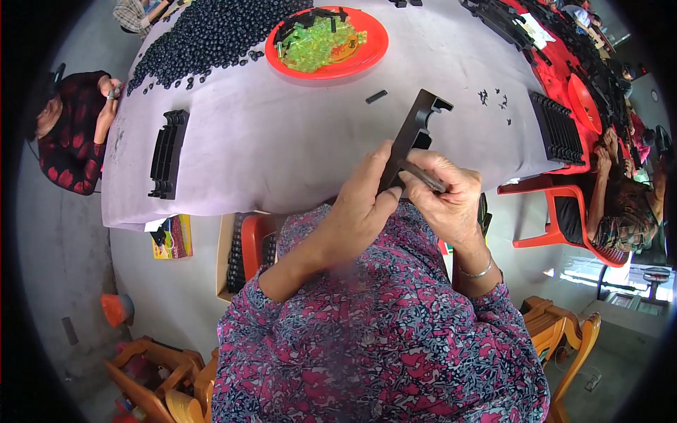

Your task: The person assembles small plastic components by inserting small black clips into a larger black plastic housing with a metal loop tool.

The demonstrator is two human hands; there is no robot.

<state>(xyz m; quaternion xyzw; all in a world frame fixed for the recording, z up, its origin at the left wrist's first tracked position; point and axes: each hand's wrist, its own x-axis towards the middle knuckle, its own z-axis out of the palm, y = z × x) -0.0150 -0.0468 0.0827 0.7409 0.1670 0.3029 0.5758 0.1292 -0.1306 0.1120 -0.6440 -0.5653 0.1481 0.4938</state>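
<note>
My left hand (357, 204) is closed round the lower end of a long black plastic part (407, 134), which tilts up and away to the right above the table's near edge. The part has a hooked upper end and a notch along its right side. In my right hand (451, 194) a short dark stick-like tool (423, 176) is gripped, its tip against or very close to the black part. On the cloth beyond lies a small dark strip (376, 96). Some tiny black pieces (484, 98) are scattered to its right.
A red plate (377, 60) holds yellow-green translucent pieces and black strips. Behind it at left spreads a heap of small black beads (211, 32). Rows of black parts stand at left (168, 155) and right (557, 130). Other people sit at both sides; a red chair (546, 218) is at right.
</note>
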